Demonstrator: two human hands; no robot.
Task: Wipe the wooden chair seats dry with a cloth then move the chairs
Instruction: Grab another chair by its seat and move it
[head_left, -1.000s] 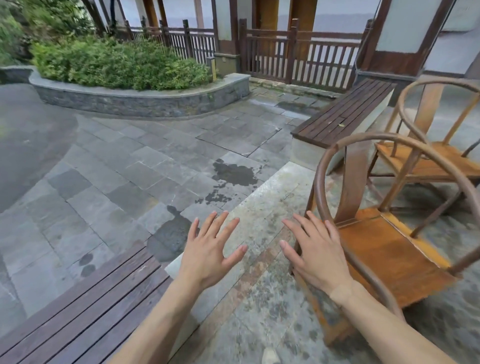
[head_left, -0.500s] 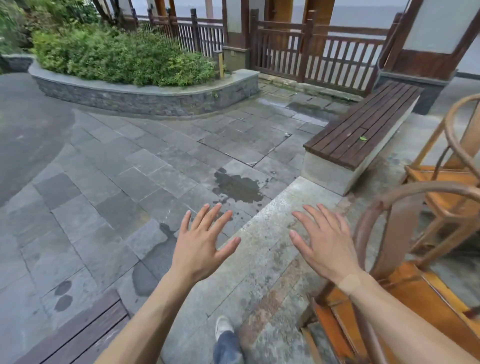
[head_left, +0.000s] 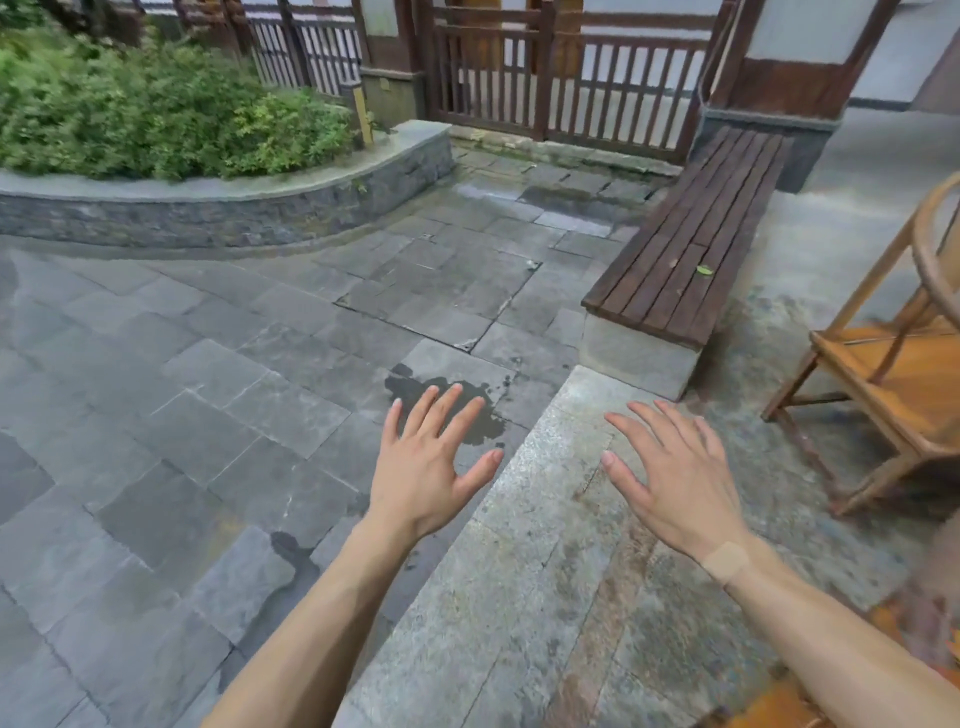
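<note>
Both hands, left hand (head_left: 423, 475) and right hand (head_left: 675, 480), hover with fingers spread, holding nothing; no cloth visible. Round-backed honey-coloured wooden chair (head_left: 883, 374) stands right, beside dark slatted bench (head_left: 691, 244), seat possibly damp.

Ground: grey stone paving (head_left: 218, 395), slabs lying in irregular courses, a dark wet patch (head_left: 447, 410) showing on one slab. Raised pale granite step (head_left: 524, 571) running alongside, stained and mottled. Wooden chair (head_left: 893, 374) standing on the mottled ground at right, well apart from the paving. Slatted wooden bench (head_left: 691, 234) sitting on a stone base, a small green leaf (head_left: 704, 270) lying on its slats.
</note>
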